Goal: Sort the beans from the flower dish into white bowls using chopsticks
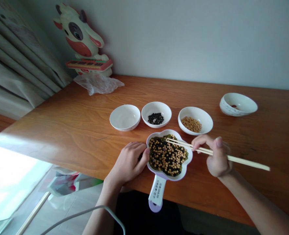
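Observation:
A flower-shaped dish [188, 164] with a pale purple edge and a labelled handle [157, 191] sits at the table's front edge. Mixed black, tan and small green beans [167, 156] cover its bottom. My left hand [131, 161] rests on the table with curled fingers and thumb against the dish's left rim. Wooden chopsticks [234, 159] are pinched in my right hand [217, 156], their tips among the beans near the dish's upper part. Behind the dish stand an empty white bowl [124, 119], one with black beans [156, 118] and one with tan beans [191, 124].
Farther right stands another white bowl [237, 104] with a few reddish-brown bits inside. A cow-shaped toy keyboard [85, 42] and a crumpled plastic bag [99, 84] occupy the back left corner of the wooden table [85, 137]. A grey cable [85, 212] crosses the lower left.

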Demonstrator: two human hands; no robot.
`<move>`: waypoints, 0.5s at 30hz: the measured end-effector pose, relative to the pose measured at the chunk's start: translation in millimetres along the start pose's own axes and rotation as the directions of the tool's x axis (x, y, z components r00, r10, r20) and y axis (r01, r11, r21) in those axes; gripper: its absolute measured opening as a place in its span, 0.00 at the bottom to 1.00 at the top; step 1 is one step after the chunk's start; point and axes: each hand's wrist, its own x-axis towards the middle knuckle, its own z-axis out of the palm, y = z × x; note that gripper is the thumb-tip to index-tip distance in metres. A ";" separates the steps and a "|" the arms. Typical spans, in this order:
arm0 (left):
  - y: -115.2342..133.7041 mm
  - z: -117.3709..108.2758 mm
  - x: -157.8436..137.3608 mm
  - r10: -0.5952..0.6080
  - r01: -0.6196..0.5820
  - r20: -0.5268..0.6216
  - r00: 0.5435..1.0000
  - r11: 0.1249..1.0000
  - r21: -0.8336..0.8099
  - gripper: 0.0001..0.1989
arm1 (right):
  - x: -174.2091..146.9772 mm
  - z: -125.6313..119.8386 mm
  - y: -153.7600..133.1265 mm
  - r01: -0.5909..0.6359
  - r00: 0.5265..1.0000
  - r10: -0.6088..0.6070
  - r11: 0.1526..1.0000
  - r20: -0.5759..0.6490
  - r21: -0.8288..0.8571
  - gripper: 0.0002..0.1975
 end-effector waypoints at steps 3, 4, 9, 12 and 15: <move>0.0 0.0 0.8 0.002 -0.002 -0.003 1.000 1.000 0.000 0.18 | -0.6 -1.0 2.9 0.016 1.000 -0.016 1.000 -0.020 0.009 0.36; -0.1 0.0 1.1 0.002 -0.002 -0.005 1.000 1.000 0.001 0.18 | -0.7 -1.3 3.2 0.022 0.999 -0.021 1.000 -0.029 0.010 0.36; -0.7 0.4 0.9 -0.001 0.001 -0.005 1.000 1.000 0.005 0.18 | 3.3 -4.8 -1.4 0.075 0.992 -0.072 0.997 -0.100 0.023 0.36; -0.8 0.6 0.2 0.000 0.000 -0.001 1.000 1.000 0.005 0.18 | 8.4 -12.4 -6.3 0.212 0.962 -0.213 0.977 -0.173 -0.024 0.36; -1.0 0.9 0.0 0.000 0.000 -0.002 1.000 1.000 0.005 0.18 | 12.5 -24.5 -9.2 0.339 0.896 -0.384 0.916 -0.222 -0.216 0.35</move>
